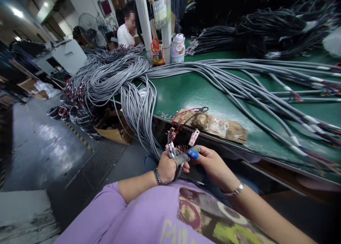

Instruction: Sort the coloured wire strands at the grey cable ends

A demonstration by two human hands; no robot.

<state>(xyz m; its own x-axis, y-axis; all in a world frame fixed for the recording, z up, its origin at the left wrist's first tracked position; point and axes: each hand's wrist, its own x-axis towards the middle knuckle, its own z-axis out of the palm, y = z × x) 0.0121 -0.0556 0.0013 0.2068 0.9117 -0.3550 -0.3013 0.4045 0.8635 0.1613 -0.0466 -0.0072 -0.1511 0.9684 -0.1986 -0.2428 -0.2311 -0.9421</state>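
My left hand [167, 168] is closed around a small bundle of grey cable ends [174, 153] whose stripped coloured wires fan out above my fist. My right hand [213, 164] sits just to the right of it. Its thumb and forefinger, capped in grey and blue finger cots [193, 153], pinch at the wire tips. Both hands are held in front of my lap, just below the bench's near edge. A small pink-white connector [193, 137] hangs beside the wires, above my right thumb.
A green bench [191, 91] carries long grey cables [239, 80] running right and a big coil [112, 77] spilling off the left end. A taped cardboard pad [215, 125] lies at the near edge. A bottle [178, 48], posts and a seated person [127, 30] are behind.
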